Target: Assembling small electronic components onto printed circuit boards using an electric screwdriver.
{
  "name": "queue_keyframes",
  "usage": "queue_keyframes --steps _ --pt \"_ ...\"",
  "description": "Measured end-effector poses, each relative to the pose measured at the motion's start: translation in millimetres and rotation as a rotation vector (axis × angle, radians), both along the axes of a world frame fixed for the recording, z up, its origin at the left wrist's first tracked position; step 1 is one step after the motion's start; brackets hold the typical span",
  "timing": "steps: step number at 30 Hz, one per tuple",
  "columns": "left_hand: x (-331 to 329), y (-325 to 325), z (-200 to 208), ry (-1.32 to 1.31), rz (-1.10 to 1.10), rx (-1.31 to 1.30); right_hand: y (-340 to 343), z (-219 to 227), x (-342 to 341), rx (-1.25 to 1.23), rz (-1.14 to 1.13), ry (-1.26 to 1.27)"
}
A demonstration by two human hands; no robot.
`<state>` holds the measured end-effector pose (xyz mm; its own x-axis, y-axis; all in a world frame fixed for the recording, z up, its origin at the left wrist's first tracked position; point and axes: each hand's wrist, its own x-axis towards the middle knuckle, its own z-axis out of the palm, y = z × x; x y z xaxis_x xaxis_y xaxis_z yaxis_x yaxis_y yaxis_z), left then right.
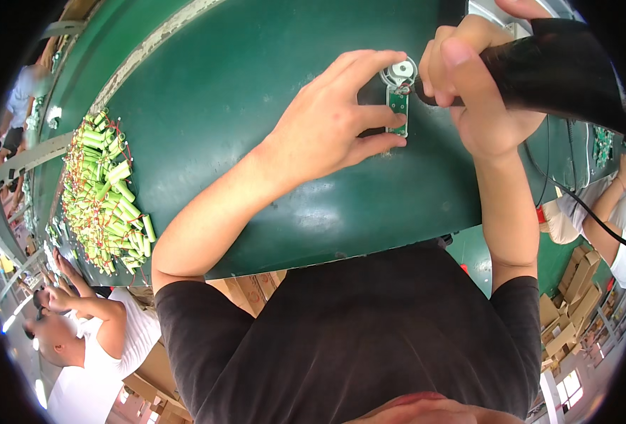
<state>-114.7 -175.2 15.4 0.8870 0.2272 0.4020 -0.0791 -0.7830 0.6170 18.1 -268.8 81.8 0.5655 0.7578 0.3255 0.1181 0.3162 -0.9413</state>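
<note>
Black tool (pixel 553 78) gripped in right hand (pixel 479 88), circuit board (pixel 397 102) held between half-spread left hand's (pixel 334 113) fingertips

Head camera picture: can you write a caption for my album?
Left hand holds small green board; right hand grips black tool.

Bright, even light washes over a green worktop (pixel 207 92), leaving a soft, milky glare toward its near edge and a faint shadow beneath the left hand (pixel 327 116), which stands out fairly crisp. Strip lights (pixel 41 393) burn white beyond the near left corner and a window (pixel 571 387) glows past the near right one, while a black shirt (pixel 376 325) sinks into darkness. Fisheye distortion bows lines along the left edge, the background softening toward a black rim.
</note>
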Motion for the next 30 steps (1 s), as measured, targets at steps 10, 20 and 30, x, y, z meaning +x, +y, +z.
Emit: queue_keyframes --steps 10,20,30 --pt "-1 1 -3 -0.045 0.033 0.017 3 -17 0 0.079 0.127 0.017" --pt "-3 -9 17 0.106 0.108 0.075 4 -27 41 0.274 0.292 -0.088" --pt "30 157 19 -0.028 0.731 0.433 16 -43 34 0.21 0.211 -0.134"
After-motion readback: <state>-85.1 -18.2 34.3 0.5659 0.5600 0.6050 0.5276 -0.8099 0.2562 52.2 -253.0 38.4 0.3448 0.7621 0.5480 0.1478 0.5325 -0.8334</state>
